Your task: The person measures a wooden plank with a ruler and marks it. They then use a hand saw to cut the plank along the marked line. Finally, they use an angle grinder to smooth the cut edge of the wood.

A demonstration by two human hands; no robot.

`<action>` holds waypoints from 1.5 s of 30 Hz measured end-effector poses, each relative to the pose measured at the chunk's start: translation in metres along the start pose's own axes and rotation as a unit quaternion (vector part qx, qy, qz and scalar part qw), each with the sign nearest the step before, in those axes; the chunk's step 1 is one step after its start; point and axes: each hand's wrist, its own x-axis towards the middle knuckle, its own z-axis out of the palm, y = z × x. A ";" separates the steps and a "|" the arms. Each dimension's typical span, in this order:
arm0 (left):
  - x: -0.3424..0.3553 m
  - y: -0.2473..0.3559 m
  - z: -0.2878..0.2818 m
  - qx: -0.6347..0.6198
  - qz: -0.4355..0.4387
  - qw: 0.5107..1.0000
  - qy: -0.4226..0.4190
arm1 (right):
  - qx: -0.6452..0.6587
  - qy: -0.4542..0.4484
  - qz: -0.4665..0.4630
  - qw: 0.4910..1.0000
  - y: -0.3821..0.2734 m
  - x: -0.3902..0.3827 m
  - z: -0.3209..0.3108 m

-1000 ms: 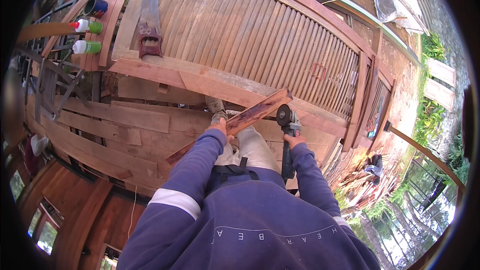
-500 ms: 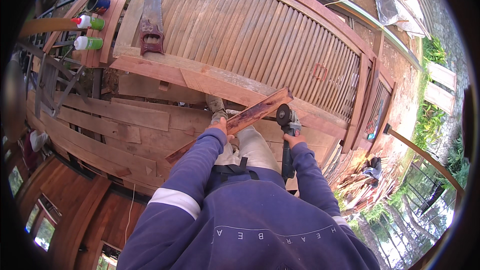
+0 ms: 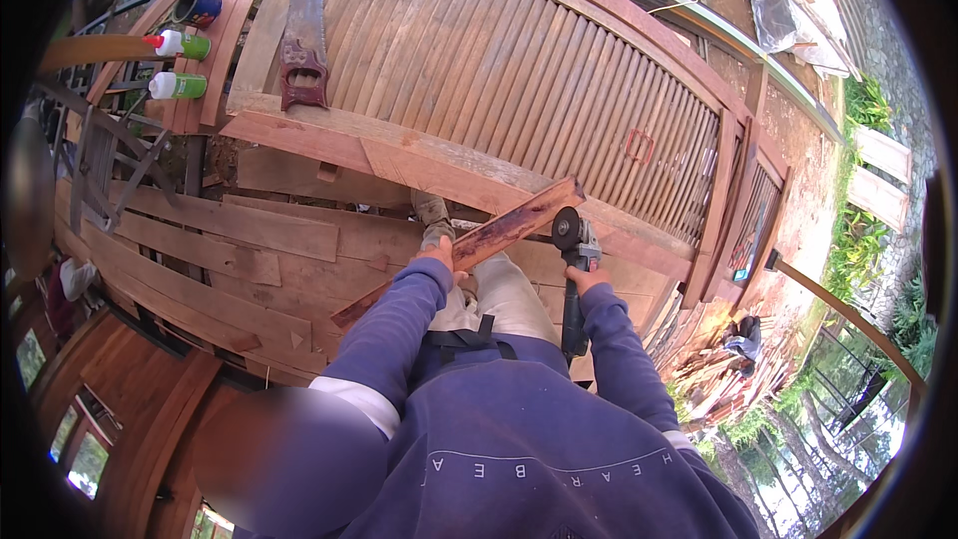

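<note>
My left hand (image 3: 438, 256) is closed on a narrow reddish plank (image 3: 524, 213) with dark blackened streaks, held diagonally over my thighs, its upper end at the edge of a slatted wooden panel (image 3: 449, 60). My right hand (image 3: 584, 277) grips an angle grinder (image 3: 584, 240) by its dark body; its cutting disc points up, just right of the plank and close to it. Whether the disc spins I cannot tell. A handsaw (image 3: 302, 75) with a dark red handle lies on the panel's left part.
Left of the panel, two white-and-green bottles (image 3: 180, 85) and a dark blue can (image 3: 197, 6) sit on reddish boards, near metal trestles (image 3: 110, 165). Loose boards (image 3: 279, 230) lie below. A scrap wood pile (image 3: 723, 374) is right. A person (image 3: 75, 284) is at the far left, partly visible.
The view has shifted very slightly. My hands, the plank and the grinder keep the same positions. A blurred patch now covers the lower left, over part of my left sleeve.
</note>
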 end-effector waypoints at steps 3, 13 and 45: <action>0.002 -0.001 0.001 0.001 -0.002 1.000 -0.001 | -0.018 0.012 -0.019 1.000 -0.016 -0.014 -0.003; -0.003 0.001 0.000 -0.015 -0.008 1.000 0.017 | -0.004 0.012 -0.035 0.999 -0.017 -0.005 0.000; -0.004 -0.002 -0.001 -0.011 0.013 1.000 0.015 | -0.027 0.038 -0.041 0.998 -0.041 -0.007 -0.010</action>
